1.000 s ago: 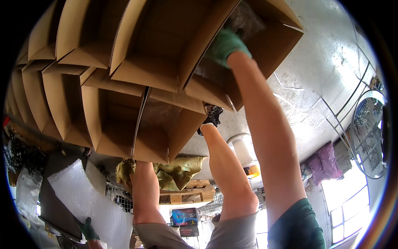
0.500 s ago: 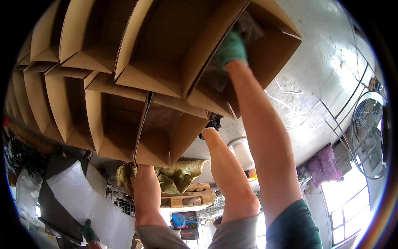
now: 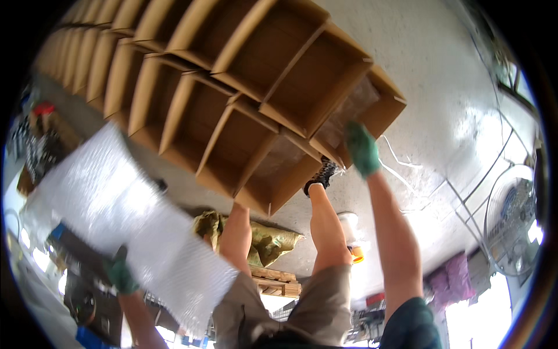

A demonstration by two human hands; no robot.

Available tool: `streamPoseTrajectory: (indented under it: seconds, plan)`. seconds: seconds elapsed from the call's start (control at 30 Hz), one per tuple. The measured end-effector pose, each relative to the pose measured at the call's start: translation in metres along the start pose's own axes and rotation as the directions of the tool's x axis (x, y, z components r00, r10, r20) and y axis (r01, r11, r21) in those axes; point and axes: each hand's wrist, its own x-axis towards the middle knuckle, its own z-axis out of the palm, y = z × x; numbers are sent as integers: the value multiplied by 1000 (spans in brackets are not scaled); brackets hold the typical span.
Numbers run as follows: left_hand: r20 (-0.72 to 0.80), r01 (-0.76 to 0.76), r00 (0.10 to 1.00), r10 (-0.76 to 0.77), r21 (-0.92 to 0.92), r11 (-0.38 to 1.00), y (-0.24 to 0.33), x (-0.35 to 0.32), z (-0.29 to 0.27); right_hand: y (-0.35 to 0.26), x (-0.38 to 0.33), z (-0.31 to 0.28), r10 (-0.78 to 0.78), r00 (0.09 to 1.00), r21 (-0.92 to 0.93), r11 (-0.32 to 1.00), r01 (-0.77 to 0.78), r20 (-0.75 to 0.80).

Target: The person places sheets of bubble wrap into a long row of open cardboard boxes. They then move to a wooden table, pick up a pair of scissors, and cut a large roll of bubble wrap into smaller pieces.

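Note:
My left hand [image 3: 122, 274], in a green glove, grips a long sheet of bubble wrap [image 3: 136, 221] that hangs in front of my left side. My right hand [image 3: 361, 148], gloved in green too, is over the near side of the end cardboard box [image 3: 386, 110]. Clear plastic, apparently bubble wrap [image 3: 351, 107], lines that box. Its fingers are blurred, so whether they hold anything is unclear. A similar clear lining [image 3: 279, 156] shows in the end box of the nearer row [image 3: 273, 195].
Two rows of open cardboard boxes [image 3: 232, 125] run off to the far left. Behind my legs lie a crumpled yellow-green sack [image 3: 273, 241] and a wooden pallet [image 3: 279, 285]. A standing fan [image 3: 511, 215] and a purple bag [image 3: 450, 279] are at the right. White strips [image 3: 398, 154] lie on the floor.
My right hand has come out of the end box toward me. The left hand has raised the bubble wrap, which now spreads farther across the left. The view has shifted back from the boxes.

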Motion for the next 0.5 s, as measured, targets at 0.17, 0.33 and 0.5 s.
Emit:
streamPoseTrajectory:
  seconds: [0.17, 0.33, 0.5]
  plan:
    - [339, 146, 940, -32, -317, 937, 83, -44, 40, -272, -131, -71, 185, 947, 694, 646, -319, 262]
    - [400, 137, 912, 90, -504, 853, 153, -82, 14, -485, -139, -172, -310, 938, 257, 929, 265, 155]
    - [325, -15, 922, 208, -510, 860, 216, -66, -38, -597, -142, -262, -411, 699, 270, 912, 310, 585]
